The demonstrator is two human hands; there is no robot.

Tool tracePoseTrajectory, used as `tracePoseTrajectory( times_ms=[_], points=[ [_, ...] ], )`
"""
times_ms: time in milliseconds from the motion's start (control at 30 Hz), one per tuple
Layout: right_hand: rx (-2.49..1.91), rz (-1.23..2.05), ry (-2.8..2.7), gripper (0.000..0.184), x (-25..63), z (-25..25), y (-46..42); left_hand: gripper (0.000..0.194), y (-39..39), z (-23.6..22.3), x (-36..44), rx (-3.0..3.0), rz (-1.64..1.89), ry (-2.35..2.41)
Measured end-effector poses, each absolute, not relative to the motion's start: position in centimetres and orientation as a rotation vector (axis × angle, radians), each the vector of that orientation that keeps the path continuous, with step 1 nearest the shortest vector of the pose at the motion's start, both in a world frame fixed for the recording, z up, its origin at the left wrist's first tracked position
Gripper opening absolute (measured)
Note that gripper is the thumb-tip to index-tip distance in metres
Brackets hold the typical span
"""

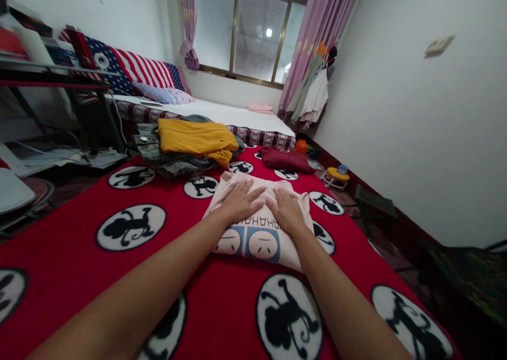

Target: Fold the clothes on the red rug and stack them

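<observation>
A pale pink T-shirt [257,241] with blue face prints lies folded on the red blanket [79,265] with black-and-white monkey circles. My left hand [241,201] rests flat on the shirt's upper left part, fingers stretched out. My right hand [288,209] lies flat beside it on the upper right part, fingers together and extended. Neither hand holds anything.
Behind the shirt sits a pile of clothes topped by a yellow garment [196,138], and a dark red folded garment [285,160] lies to the right. A desk [51,74] stands at left. A small yellow stool [336,176] and a green stool [374,201] stand on the floor at right.
</observation>
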State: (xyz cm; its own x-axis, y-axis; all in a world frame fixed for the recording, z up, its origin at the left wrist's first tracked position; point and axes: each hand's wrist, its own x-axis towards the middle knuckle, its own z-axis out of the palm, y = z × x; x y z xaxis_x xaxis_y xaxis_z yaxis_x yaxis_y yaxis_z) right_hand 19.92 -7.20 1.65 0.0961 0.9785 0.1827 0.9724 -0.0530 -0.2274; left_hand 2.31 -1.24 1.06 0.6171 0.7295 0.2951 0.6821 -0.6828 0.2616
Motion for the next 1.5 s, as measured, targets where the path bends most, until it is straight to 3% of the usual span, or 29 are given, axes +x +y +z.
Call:
tracePoseTrajectory(
  times_ms=[333, 567, 700, 800, 933, 1067, 1200, 1333, 1500],
  points=[
    [-1.918, -0.053, -1.888, 0.047, 21.0, 1.6, -7.3, 0.059, -1.5, 1.4, 2.4, 2.584, 0.68, 1.493],
    [-2.262, -0.046, -1.773, 0.068, 21.6, 1.3, -6.6, 0.06, -0.9, 1.2, 2.5, 2.518, 0.69, 1.503],
    [-2.276, -0.031, -1.771, 0.068, 21.6, 0.9, -6.2, 0.06, -0.8, 1.1, 2.5, 2.531, 0.658, 1.508],
    [-2.222, -0.104, -1.739, 0.063, 21.6, 0.9, -6.4, 0.059, -1.2, 1.3, 2.4, 2.582, 0.75, 1.487],
    [-1.858, -0.273, -1.649, 0.044, 21.4, 1.5, -7.3, 0.034, -2.4, 2.2, 2.0, 2.749, 0.975, 1.108],
    [-1.463, -0.184, -1.784, 0.033, 20.9, 2.5, -8.4, 0.031, -3.2, 3.0, 1.9, 2.814, 0.899, 0.917],
    [-1.472, -0.098, -1.915, 0.024, 20.4, 2.7, -8.4, 0.026, -3.1, 2.8, 2.1, 2.83, 0.918, 0.961],
    [-1.459, -0.145, -1.916, 0.026, 20.4, 2.5, -8.0, 0.036, -3.0, 2.4, 2.4, 2.823, 0.978, 0.968],
    [-1.542, -0.088, -1.894, 0.018, 20.7, 2.2, -7.5, 0.022, -3.1, 2.6, 2.4, 2.76, 0.925, 1.082]
  ],
)
